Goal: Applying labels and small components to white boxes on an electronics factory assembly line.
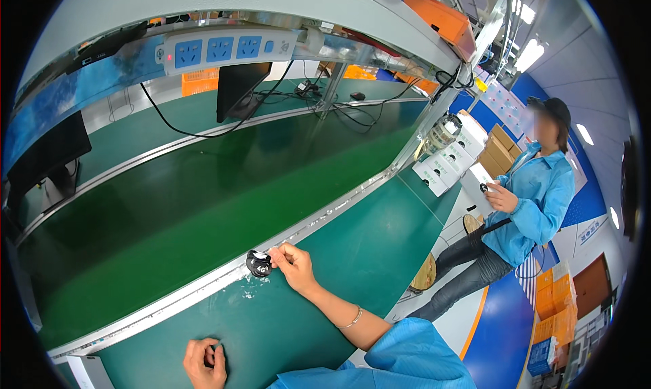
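My right hand (293, 265) reaches over the metal edge strip of the bench. Its thumb and forefinger pinch a small black sticker roll (258, 265) with white print and a pale middle. My left hand (205, 364) rests low on the green bench top (285, 328), its fingers curled in and nothing visible in them. Small whitish scraps (248, 287) lie on the bench just below the roll.
Beyond the edge strip (203, 289) runs a dark green belt (224, 199). A white box (89, 371) stands at the lower left. White boxes (444, 167) are stacked at the far right, where a co-worker (539, 186) holds another. A power strip (227, 49) hangs overhead; monitors (237, 91) stand behind.
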`<act>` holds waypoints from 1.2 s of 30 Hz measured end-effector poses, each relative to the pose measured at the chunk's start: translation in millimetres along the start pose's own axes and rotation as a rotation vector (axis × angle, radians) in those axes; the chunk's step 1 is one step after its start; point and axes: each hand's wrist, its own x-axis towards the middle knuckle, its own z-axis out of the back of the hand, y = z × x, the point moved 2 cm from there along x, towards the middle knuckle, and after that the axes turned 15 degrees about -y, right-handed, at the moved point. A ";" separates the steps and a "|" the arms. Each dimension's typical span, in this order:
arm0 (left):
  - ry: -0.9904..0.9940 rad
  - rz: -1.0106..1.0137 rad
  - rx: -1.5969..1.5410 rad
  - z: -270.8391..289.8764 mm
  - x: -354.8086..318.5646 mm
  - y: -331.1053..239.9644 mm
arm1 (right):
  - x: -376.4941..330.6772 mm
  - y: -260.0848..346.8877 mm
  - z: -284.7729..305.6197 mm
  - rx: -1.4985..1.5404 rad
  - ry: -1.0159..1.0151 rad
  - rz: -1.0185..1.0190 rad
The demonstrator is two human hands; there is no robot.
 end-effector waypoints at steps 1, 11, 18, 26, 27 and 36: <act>0.000 0.009 0.001 0.3 0.0 -0.3 | 0.5 -1.0 1.0 -0.024 0.011 0.000; 0.022 0.041 0.011 0.1 -0.2 -1.2 | -0.4 4.2 2.4 -0.089 0.023 0.016; 0.021 0.037 0.003 0.3 0.8 -1.3 | -0.2 8.2 0.9 -0.119 0.035 0.027; 0.019 0.012 0.013 0.2 1.1 -0.3 | 0.5 14.5 1.0 -0.156 0.076 0.020; 0.021 0.009 0.016 0.4 1.0 -0.4 | 0.5 16.2 0.6 -0.159 0.076 0.024; 0.017 0.038 0.008 2.1 0.0 -2.1 | -2.6 13.2 -0.3 -0.191 0.082 0.051</act>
